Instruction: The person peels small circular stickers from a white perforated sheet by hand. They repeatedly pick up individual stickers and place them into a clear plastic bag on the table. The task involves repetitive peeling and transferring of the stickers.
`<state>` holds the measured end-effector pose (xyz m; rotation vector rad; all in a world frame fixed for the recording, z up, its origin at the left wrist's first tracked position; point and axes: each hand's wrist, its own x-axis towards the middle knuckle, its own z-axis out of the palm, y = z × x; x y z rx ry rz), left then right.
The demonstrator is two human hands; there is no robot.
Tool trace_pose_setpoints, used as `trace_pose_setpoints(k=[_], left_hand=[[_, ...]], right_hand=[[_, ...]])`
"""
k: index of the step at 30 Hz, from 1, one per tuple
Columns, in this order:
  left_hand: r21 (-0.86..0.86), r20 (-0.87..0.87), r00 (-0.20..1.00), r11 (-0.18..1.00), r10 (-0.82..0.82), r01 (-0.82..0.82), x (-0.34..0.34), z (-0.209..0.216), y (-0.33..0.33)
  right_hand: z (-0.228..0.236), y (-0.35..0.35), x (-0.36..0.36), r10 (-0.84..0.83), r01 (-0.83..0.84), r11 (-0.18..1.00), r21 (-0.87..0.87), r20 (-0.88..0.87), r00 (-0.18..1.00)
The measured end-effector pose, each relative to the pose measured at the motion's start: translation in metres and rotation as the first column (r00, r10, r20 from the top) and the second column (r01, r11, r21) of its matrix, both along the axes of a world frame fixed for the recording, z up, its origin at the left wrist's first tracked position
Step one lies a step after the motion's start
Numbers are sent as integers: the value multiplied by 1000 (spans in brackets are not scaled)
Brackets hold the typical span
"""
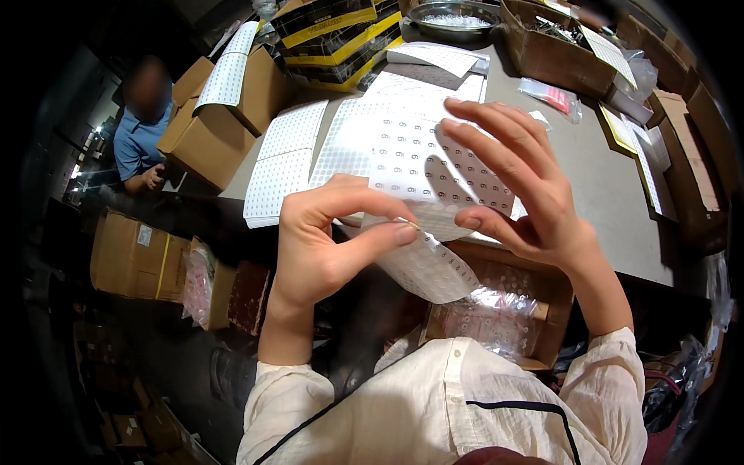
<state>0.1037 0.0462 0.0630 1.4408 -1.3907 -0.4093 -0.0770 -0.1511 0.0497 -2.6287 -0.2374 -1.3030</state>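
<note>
A white sheet of round stickers point(411, 159), printed with rows of small dark characters, lies over the table's near edge. Its lower end curls down and under, showing pale round shapes. Thumb and forefinger of my left hand point(314, 240) are pinched on the sheet's edge beside the curl. My right hand point(539, 182) hovers over or rests lightly on the sheet's right side, fingers stretched and thumb apart; contact is hard to tell. Left of this sheet lies a stack of similar printed sheets point(283, 159). Partly beneath it is a sheet of blank pale dots point(341, 143).
Below the table edge, an open cardboard box point(559, 314) holds clear plastic bags point(496, 314). Black-and-yellow boxes point(333, 39), a metal bowl point(453, 19) and a carton of small parts point(542, 54) stand at the back. A person point(143, 132) is at far left beside cartons point(209, 143).
</note>
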Motion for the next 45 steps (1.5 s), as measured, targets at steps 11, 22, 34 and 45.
trace_pose_setpoints(k=[11, 22, 34, 45], left_hand=[[37, -34, 989, 989, -141, 142, -11, 5, -6], [81, -147, 979, 985, -139, 152, -14, -1, -12], [-69, 28, 997, 995, -68, 70, -3, -11, -17], [-90, 38, 993, 990, 108, -104, -5, -25, -23]], right_hand=[[-9, 2, 11, 72, -67, 996, 57, -87, 994], [-26, 6, 12, 152, -142, 973, 180, -42, 988], [-41, -3, -2, 115, -105, 977, 184, -47, 992], [-49, -4, -3, 84, -80, 900, 429, 9, 996]])
